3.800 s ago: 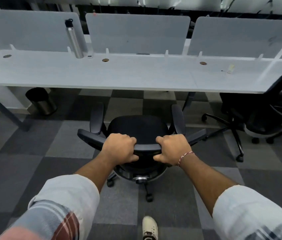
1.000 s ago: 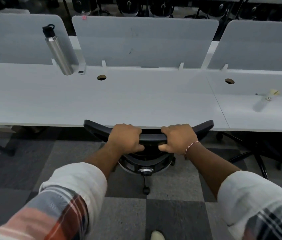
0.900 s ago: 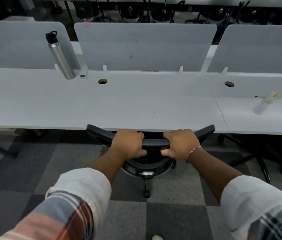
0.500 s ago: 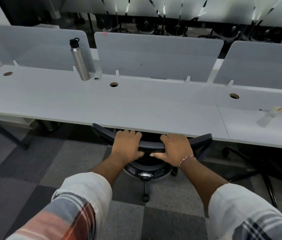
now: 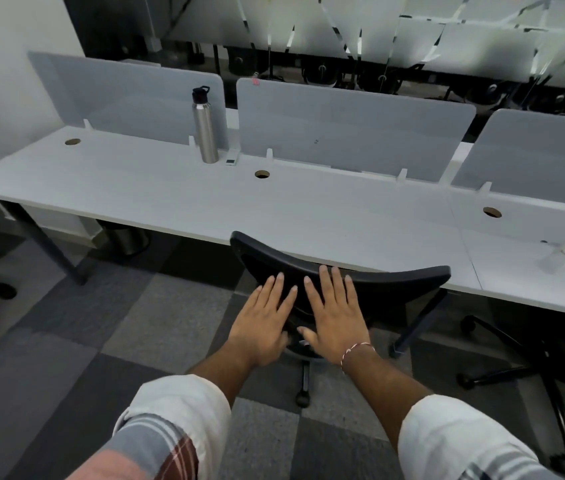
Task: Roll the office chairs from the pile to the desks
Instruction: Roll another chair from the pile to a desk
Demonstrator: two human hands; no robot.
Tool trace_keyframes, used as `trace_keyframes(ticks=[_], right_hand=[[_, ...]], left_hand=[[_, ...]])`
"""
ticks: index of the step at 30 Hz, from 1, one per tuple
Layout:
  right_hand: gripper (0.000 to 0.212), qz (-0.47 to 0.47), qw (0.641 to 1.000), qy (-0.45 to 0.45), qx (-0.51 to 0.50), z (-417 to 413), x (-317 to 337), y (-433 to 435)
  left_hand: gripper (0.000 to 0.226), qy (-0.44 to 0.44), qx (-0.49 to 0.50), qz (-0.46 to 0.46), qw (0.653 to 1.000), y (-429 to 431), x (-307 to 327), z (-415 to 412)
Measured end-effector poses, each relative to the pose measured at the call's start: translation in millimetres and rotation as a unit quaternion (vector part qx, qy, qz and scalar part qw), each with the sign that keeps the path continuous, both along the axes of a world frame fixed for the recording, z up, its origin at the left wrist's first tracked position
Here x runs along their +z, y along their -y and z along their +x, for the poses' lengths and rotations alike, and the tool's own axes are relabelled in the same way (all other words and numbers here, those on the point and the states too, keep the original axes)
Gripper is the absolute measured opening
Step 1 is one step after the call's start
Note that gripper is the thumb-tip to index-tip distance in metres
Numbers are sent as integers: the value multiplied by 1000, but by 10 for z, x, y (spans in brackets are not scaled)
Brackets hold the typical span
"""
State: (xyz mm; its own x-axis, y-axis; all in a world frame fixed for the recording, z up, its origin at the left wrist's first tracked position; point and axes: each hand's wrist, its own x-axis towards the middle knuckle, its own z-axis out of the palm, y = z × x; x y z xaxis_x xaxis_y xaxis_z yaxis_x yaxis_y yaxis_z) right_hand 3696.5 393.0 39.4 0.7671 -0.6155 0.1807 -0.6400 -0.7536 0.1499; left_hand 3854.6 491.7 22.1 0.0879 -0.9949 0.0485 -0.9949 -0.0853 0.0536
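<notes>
Lying flat and uncurled over the back of the chair, left hand and right hand clasp nothing; it looks parked under the desk, other chairs perhaps remaining

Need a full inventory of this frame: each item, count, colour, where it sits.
office chair: 1, black, pushed in under the desk edge, back toward the camera
desk: 1 long run, white, across the frame
partition screens: 3, pale grey, along the desk's far edge
water bottle: 1, steel with black cap, upright by the left screen
cable holes: 3, brown-rimmed, in the desk top
bin: 1, dark, on the floor under the desk, left
second chair base: 1, black, right
carpet: grey checked tiles
left hand: 1, fingers straight, at the chair's back
right hand: 1, fingers straight, at the chair's back, red-white thread on the wrist
</notes>
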Motion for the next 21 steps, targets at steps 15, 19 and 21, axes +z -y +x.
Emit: trace_keyframes(ticks=[15, 19, 21], right_hand=[[96, 77, 980, -79, 166, 1507, -316, -1466], [96, 94, 968, -90, 215, 1992, -383, -1782], [95, 102, 959, -100, 244, 2265, -459, -1880]], left_hand=[[76, -14, 201, 74, 977, -2200, -414, 1145], [74, -29, 260, 110, 959, -2663, -456, 1413], [73, -41, 304, 108, 946, -2849, -489, 1581]])
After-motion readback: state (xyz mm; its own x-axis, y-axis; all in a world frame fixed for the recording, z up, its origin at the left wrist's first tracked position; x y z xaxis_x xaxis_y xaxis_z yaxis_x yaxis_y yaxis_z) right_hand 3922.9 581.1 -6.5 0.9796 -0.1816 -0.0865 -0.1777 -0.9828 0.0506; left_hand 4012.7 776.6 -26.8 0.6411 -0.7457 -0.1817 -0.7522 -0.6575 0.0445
